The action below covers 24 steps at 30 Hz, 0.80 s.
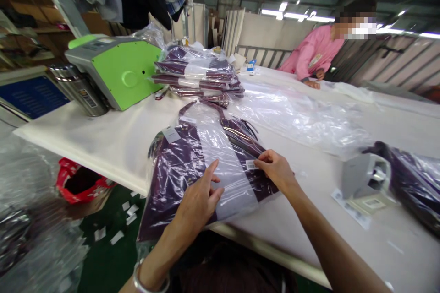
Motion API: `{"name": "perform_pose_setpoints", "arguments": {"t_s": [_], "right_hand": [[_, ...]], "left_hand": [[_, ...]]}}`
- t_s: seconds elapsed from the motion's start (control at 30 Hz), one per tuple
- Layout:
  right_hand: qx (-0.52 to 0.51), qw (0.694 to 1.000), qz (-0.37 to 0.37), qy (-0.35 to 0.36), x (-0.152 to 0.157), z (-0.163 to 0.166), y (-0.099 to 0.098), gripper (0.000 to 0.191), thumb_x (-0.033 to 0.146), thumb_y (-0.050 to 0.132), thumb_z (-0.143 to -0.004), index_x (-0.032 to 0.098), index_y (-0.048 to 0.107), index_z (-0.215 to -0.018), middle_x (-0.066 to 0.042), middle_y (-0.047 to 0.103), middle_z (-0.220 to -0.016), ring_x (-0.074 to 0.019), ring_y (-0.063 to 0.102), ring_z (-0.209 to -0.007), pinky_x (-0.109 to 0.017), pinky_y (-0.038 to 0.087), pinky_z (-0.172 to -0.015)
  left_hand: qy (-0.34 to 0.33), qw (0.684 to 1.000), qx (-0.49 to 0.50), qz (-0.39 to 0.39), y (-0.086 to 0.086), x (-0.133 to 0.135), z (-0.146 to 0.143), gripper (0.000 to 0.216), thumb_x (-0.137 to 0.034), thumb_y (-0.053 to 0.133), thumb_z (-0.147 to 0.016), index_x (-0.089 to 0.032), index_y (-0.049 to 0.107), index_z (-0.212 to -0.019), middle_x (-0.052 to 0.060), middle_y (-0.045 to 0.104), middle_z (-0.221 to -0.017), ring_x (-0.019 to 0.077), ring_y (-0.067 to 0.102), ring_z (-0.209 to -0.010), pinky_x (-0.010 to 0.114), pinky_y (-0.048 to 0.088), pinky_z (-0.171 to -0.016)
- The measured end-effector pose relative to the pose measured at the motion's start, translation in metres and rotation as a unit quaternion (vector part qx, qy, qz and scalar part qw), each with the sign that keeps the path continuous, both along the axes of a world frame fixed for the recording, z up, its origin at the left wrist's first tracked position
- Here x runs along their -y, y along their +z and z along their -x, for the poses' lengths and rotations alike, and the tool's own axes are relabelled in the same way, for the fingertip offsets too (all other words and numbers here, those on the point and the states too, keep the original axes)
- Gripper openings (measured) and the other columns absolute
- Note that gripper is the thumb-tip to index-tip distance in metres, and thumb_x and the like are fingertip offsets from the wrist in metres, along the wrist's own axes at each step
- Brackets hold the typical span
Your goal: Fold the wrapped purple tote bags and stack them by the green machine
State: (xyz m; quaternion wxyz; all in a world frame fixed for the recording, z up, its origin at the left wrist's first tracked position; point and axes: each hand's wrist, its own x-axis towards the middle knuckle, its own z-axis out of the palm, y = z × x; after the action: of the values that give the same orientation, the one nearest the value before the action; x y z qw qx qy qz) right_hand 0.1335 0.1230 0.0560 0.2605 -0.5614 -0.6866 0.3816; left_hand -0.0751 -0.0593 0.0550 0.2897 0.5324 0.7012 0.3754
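Note:
A dark purple handbag (184, 171) in a clear plastic bag lies before me at the table's front edge, with a white sheet (220, 165) around its middle. My left hand (201, 197) is over the sheet, index finger stretched out and the others loosely bent, holding nothing. At the bag's right side, thumb and fingers of my right hand (277, 168) are closed at the edge of a white label (252, 165) against the plastic. A pale tag (171, 134) shows near the bag's upper left.
Behind lies a stack of wrapped purple bags (199, 73), beside a green machine (127, 73) and a steel flask (80, 91). Clear plastic (302, 114) spreads across the table (120, 139). Right stand a label dispenser (366, 176) and another wrapped bag (415, 174). A person in pink (314, 52) leans at the far side.

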Motion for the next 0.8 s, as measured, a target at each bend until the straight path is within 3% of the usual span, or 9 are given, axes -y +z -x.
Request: {"name": "perform_pose_setpoints", "arguments": {"t_s": [0.13,0.4,0.53,0.63,0.8], "right_hand": [[0.027,0.999,0.038,0.022,-0.011,0.006,-0.014,0.022,0.038,0.072,-0.067,0.023,0.06,-0.078,0.004,0.063,-0.064,-0.0119,0.049,-0.05,-0.028,0.035,-0.047],[0.094,0.993,0.072,0.021,-0.01,0.011,-0.008,0.012,0.03,0.068,-0.075,0.024,0.059,-0.079,0.008,0.057,-0.057,-0.0124,0.046,-0.043,-0.031,0.036,-0.045],[0.147,0.988,-0.031,0.017,-0.005,0.014,-0.01,0.011,0.032,0.069,-0.073,0.024,0.063,-0.076,0.003,0.065,-0.071,-0.0163,0.059,-0.066,-0.034,0.048,-0.069],[0.149,0.982,-0.115,0.032,-0.007,0.012,-0.016,0.014,0.032,0.068,-0.07,0.023,0.065,-0.079,-0.001,0.069,-0.087,-0.0203,0.062,-0.086,-0.038,0.047,-0.086],[0.167,0.98,-0.088,0.059,-0.013,0.007,-0.014,0.018,0.04,0.065,-0.069,0.025,0.068,-0.079,-0.001,0.071,-0.086,-0.0226,0.063,-0.086,-0.042,0.047,-0.091]], "left_hand": [[-0.001,1.0,-0.018,0.013,-0.014,0.0,-0.001,0.062,-0.024,0.056,-0.091,-0.024,0.039,-0.152,0.005,0.072,-0.119,0.02,0.07,-0.092,0.045,0.054,-0.098],[-0.015,0.998,-0.051,0.023,-0.022,-0.002,-0.002,0.057,-0.015,0.061,-0.091,-0.019,0.049,-0.146,0.006,0.073,-0.119,0.0188,0.071,-0.088,0.043,0.057,-0.099],[-0.038,0.995,-0.09,-0.021,-0.026,0.002,-0.004,0.054,-0.014,0.064,-0.09,-0.017,0.051,-0.143,0.008,0.073,-0.119,0.0199,0.072,-0.095,0.042,0.059,-0.101],[-0.061,0.988,-0.13,-0.055,-0.025,0.009,-0.002,0.055,-0.015,0.066,-0.09,-0.018,0.051,-0.142,0.009,0.073,-0.119,0.0221,0.073,-0.098,0.044,0.061,-0.099],[-0.043,0.979,-0.175,-0.098,-0.018,0.022,0.006,0.05,-0.013,0.069,-0.088,-0.018,0.054,-0.136,0.009,0.075,-0.112,0.023,0.074,-0.095,0.043,0.065,-0.089]]}}
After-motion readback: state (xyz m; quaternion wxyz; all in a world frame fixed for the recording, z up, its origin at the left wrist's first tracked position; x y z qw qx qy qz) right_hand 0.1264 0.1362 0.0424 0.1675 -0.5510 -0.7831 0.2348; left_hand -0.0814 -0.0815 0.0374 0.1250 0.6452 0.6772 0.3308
